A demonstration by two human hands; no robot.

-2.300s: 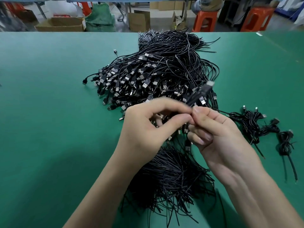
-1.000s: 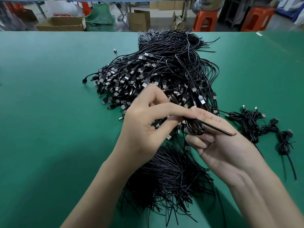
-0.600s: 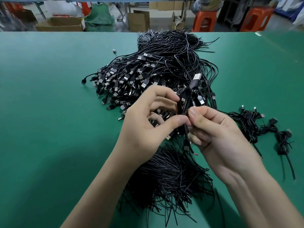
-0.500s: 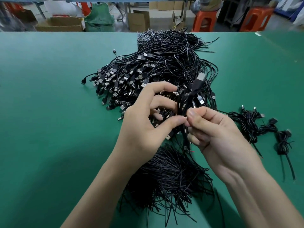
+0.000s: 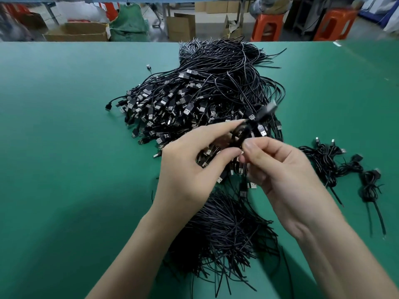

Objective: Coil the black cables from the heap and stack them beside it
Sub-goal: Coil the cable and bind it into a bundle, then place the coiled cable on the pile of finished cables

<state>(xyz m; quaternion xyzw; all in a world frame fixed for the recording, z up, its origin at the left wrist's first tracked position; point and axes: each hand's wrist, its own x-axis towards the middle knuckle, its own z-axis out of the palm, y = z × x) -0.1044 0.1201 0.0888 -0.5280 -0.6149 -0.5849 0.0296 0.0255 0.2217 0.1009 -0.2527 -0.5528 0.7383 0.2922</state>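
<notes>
A big heap of black USB cables lies on the green table, plugs fanned to the left and loose wire ends spread near me. Both hands hold one small black cable coil above the heap's near side. My left hand pinches the coil between thumb and forefinger. My right hand grips it from the right with thumb and fingers. The coil's USB plug sticks up to the right, blurred. Several coiled cables lie on the table to the right of the heap.
The table's far edge runs across the top. Beyond it stand cardboard boxes, a green sack and two orange stools. Bare green surface stretches left of the heap and at the far right.
The cable went from a loose loop with a straight end across my right fingers to a tight small coil pinched by both hands. The plug end swung up and right.
</notes>
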